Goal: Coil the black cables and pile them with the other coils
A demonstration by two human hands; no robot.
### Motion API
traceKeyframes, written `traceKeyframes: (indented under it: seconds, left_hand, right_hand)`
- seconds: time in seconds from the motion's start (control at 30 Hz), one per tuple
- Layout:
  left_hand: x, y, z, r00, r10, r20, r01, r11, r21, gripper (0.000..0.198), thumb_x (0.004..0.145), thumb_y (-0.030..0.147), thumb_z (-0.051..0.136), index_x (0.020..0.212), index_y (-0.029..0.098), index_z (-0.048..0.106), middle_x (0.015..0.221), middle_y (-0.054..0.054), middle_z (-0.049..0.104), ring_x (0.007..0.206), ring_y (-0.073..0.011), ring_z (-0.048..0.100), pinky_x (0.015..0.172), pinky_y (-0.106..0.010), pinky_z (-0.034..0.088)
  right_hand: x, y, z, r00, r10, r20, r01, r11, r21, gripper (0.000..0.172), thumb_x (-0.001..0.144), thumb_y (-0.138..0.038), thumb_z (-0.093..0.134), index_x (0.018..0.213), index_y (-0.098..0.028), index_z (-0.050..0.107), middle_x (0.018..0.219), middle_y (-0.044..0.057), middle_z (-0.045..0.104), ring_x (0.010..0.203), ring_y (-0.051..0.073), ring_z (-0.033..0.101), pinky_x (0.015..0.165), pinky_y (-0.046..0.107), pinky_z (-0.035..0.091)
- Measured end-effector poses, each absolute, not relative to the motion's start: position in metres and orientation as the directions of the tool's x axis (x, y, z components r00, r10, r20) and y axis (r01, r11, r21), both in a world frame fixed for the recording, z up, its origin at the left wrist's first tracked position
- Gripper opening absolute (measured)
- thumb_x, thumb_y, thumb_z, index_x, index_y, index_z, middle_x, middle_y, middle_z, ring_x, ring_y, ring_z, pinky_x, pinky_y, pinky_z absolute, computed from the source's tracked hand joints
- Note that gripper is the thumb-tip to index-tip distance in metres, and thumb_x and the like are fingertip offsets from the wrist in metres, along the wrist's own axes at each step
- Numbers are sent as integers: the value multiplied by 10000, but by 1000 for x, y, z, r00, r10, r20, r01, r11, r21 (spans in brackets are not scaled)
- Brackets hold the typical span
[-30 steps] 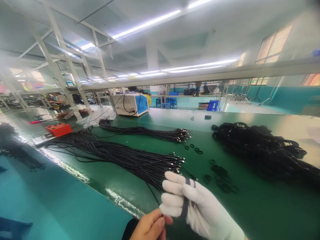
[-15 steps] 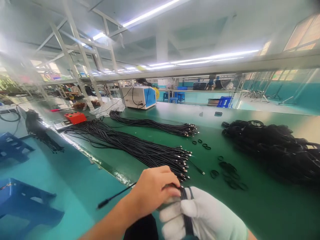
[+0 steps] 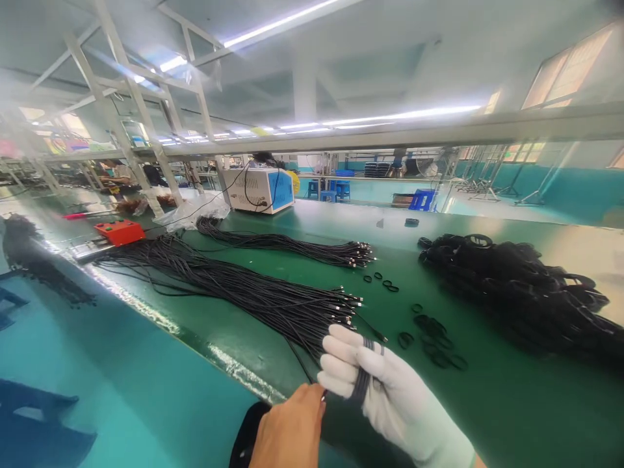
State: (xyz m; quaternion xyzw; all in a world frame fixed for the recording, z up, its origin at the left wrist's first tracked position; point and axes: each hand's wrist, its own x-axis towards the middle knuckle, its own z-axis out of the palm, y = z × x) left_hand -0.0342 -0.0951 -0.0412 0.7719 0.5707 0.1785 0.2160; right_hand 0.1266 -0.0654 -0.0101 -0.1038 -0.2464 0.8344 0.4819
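Observation:
My gloved right hand (image 3: pixel 397 403), in a white glove, is closed around a black cable wound into a coil (image 3: pixel 361 385), with its loops showing between thumb and fingers. Just below and to its left, my bare left hand (image 3: pixel 291 426) has its fingers closed on a piece of black cable; the fingertips are partly hidden. Beyond both hands a long bundle of straight black cables (image 3: pixel 234 279) lies on the green table (image 3: pixel 229 331), metal connectors facing right. A second, thinner cable bundle (image 3: pixel 287 245) lies behind it.
A large heap of coiled black cables (image 3: pixel 517 279) covers the right side. Several small black rings (image 3: pixel 433 331) lie before it. A red control box (image 3: pixel 120 231) sits at left, and a white-and-blue machine (image 3: pixel 260 190) at the back. Blue stools (image 3: pixel 43 422) stand on the floor.
My left hand has dropped down and left, away from the right hand's fingers. My right hand, raised slightly, keeps hold of the coiled cable. The view has shifted a little.

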Motion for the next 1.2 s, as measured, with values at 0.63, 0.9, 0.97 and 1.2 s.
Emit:
traceKeyframes:
  seconds: [0.63, 0.9, 0.97, 1.2]
  left_hand:
    - [-41, -54, 53, 842, 480, 245, 489, -872, 30, 162, 809, 301, 617, 719, 183, 550, 760, 22, 574, 698, -116, 496, 640, -256, 337]
    - [-42, -30, 40, 825, 533, 190, 427, -807, 408, 58, 755, 162, 677, 800, 179, 645, 961, -7, 605, 877, -120, 560, 781, -199, 432]
    - [-47, -29, 39, 747, 575, 333, 456, -808, 373, 69, 811, 147, 607, 836, 186, 658, 995, -25, 603, 955, -144, 533, 857, -248, 413]
    - [-45, -41, 30, 802, 496, 334, 494, -864, 98, 173, 818, 88, 520, 841, 193, 656, 866, -18, 586, 745, -120, 499, 658, -218, 404]
  right_hand:
    - [125, -78, -14, -711, 700, 73, -565, -506, -651, 237, 812, -249, 616, 969, -71, 611, 854, 97, 559, 783, 154, 530, 753, 325, 390]
    - [118, -80, -29, -771, 636, -32, -498, -633, -593, 199, 710, -185, 655, 844, -86, 545, 694, 2, 367, 634, 118, 450, 644, 285, 345]
    - [118, -78, -30, -768, 638, -48, -515, -661, -546, 125, 724, -162, 610, 784, -91, 526, 667, -9, 347, 609, 115, 445, 632, 279, 334]
    - [121, -73, -41, -767, 637, -78, -508, -677, -533, 224, 737, -198, 608, 902, -48, 595, 728, 62, 529, 629, 148, 542, 696, 366, 408]
